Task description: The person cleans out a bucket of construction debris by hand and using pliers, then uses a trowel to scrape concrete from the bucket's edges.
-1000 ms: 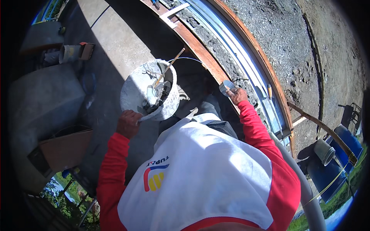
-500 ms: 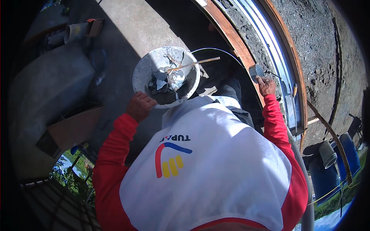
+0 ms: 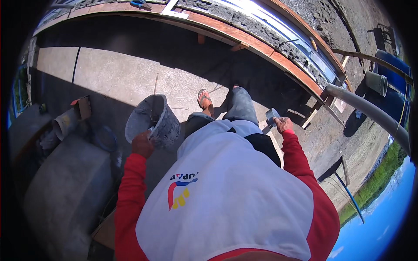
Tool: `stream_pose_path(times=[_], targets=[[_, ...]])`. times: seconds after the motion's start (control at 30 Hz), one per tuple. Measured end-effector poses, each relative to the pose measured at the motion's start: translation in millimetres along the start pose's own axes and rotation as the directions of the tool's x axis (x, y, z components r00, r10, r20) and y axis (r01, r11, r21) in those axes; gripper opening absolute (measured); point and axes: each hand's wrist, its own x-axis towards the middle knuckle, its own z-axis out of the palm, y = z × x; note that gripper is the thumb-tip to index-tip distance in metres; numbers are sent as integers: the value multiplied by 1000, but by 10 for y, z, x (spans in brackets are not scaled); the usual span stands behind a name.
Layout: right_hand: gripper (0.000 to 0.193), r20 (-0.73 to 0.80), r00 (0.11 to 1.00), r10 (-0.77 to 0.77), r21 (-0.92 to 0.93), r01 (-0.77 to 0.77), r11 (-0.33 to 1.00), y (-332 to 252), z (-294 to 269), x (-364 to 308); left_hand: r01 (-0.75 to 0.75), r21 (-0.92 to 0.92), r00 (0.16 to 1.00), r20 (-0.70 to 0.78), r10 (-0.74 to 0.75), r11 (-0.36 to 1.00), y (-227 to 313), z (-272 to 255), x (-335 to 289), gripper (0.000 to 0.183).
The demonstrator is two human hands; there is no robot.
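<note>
My left hand (image 3: pixel 142 145) is closed on the rim of a grey, cement-stained bucket (image 3: pixel 164 126), which hangs tilted at my left side. A thin rusty rod (image 3: pixel 155 93) sticks up out of it. Most of what lies inside is hidden from this angle. At my right side, my right hand (image 3: pixel 284 125) grips a small trowel (image 3: pixel 272 115), its shiny grey metal blade pointing forward; the fingers cover its handle.
Ahead runs a long wooden form board (image 3: pixel 226 31) beside rough concrete. A thick grey pipe (image 3: pixel 370 111) slants across the right. Blue drums (image 3: pixel 394 65) and a pale bucket (image 3: pixel 376 83) stand beyond. To the left are a cardboard box (image 3: pixel 82 108) and a whitish container (image 3: pixel 65 124).
My view has swung away from the board. My right hand with the trowel has come back from the board's edge. The bucket now hangs lower left, tipped, still in my left hand.
</note>
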Motion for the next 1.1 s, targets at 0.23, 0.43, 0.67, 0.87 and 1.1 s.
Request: stream_pose_path(times=[0.23, 0.43, 0.67, 0.87, 1.1], targets=[[40, 198, 955, 220, -57, -213, 975, 443, 567, -508, 156, 119, 984, 73, -165, 981, -273, 210, 250, 39], [35, 81, 947, 311, 206, -321, 924, 624, 1011, -857, -44, 176, 998, 41, 38, 983, 49, 212, 609, 39], [36, 95, 910, 404, 214, -415, 884, 746, 1438, -1099, -416, 258, 908, 56, 416, 872, 398, 54, 875, 30], [36, 214, 932, 294, 187, -334, 924, 1114, 1831, -1200, -604, 239, 795, 115, 595, 760, 375, -13, 1076, 30], [39, 94, 795, 599, 231, -603, 764, 769, 1800, -1392, -605, 436, 795, 380, 473, 666, 118, 6, 1745, 32]])
